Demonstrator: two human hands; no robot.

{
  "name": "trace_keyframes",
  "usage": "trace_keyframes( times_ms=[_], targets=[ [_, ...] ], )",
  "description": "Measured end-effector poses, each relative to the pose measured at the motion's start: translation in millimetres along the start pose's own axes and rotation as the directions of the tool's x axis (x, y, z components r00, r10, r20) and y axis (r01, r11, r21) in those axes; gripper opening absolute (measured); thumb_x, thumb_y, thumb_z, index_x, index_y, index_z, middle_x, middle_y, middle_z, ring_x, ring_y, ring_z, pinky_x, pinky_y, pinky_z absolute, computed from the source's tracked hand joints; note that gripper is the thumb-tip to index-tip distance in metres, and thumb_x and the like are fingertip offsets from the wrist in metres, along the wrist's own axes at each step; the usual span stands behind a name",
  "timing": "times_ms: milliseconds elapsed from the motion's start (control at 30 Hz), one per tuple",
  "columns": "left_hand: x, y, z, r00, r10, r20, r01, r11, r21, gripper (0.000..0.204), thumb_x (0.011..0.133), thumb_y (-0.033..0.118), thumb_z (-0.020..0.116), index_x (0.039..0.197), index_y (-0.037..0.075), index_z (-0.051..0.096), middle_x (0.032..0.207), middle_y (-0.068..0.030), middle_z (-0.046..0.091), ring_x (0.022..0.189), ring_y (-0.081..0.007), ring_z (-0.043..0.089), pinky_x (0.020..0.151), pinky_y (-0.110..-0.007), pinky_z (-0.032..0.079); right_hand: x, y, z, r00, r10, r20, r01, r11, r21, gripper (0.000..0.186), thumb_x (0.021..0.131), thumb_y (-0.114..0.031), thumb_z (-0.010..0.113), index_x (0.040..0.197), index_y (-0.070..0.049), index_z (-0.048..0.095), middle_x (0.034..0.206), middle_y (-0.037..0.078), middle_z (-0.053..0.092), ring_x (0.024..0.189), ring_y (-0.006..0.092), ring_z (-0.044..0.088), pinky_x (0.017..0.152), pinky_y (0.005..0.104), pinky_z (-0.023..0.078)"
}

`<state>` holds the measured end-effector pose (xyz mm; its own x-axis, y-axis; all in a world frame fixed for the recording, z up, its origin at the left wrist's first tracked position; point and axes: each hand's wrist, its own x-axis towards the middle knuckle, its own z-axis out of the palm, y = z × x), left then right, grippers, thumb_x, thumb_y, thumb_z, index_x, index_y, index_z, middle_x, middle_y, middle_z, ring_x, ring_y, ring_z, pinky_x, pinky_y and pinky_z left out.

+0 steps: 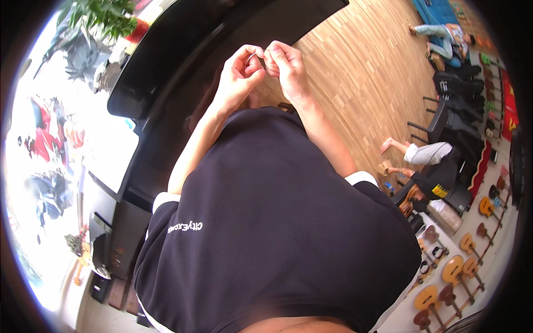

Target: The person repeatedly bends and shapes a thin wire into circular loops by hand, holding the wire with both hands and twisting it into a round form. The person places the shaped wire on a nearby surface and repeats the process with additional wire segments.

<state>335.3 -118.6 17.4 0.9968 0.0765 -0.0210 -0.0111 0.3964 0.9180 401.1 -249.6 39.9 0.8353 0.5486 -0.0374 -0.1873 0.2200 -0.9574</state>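
My left hand (240, 77) and my right hand (287, 67) are raised close together in front of my body, fingertips almost meeting. A thin pale strand (250, 57) curves between the thumb and fingers of my left hand, which is closed in a pinch on it. The right hand is closed too, its thumb pressed against the curled fingers. Whatever lies between those fingers is hidden, and I cannot make out whether the strand reaches them.
Beyond and left of my hands stands a glossy black piece of furniture (161, 53). Wooden floor (355, 77) stretches to the right. Two people sit over there, one in a dark top (438, 180), near black chairs (441, 119). Guitars (452, 269) hang along the right wall. A green plant (105, 16) is far left.
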Motion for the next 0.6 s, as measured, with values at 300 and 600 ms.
trace_keyframes(
  times_ms=[300,600],
  targets=[
    [-41,13,-48,0.939,0.023,-0.344,0.03,0.989,0.148,0.017,0.085,-0.004,0.063,0.1,0.002,0.059,0.082,-0.0006,0.057,0.084,-0.0094,0.06,0.081,-0.026,0.053,24,20,49,0.985,0.042,0.165,-0.038,0.999,-0.025,0.032,0.1,-0.017,0.047,0.07,-0.007,0.051,0.06,-0.006,0.042,0.052,0.0004,0.035,0.046,0.0187,0.027],
    [-87,24,-77,0.862,0.188,-0.47,-0.171,0.982,0.08,0.014,0.083,-0.003,0.07,0.094,0.001,0.064,0.09,-0.0027,0.064,0.087,-0.0098,0.064,0.081,-0.023,0.054,41,25,91,0.933,0.146,0.329,-0.203,0.968,0.146,0.029,0.097,-0.017,0.049,0.07,-0.007,0.049,0.06,-0.005,0.04,0.049,0.0025,0.032,0.044,0.0203,0.025]
  ],
)
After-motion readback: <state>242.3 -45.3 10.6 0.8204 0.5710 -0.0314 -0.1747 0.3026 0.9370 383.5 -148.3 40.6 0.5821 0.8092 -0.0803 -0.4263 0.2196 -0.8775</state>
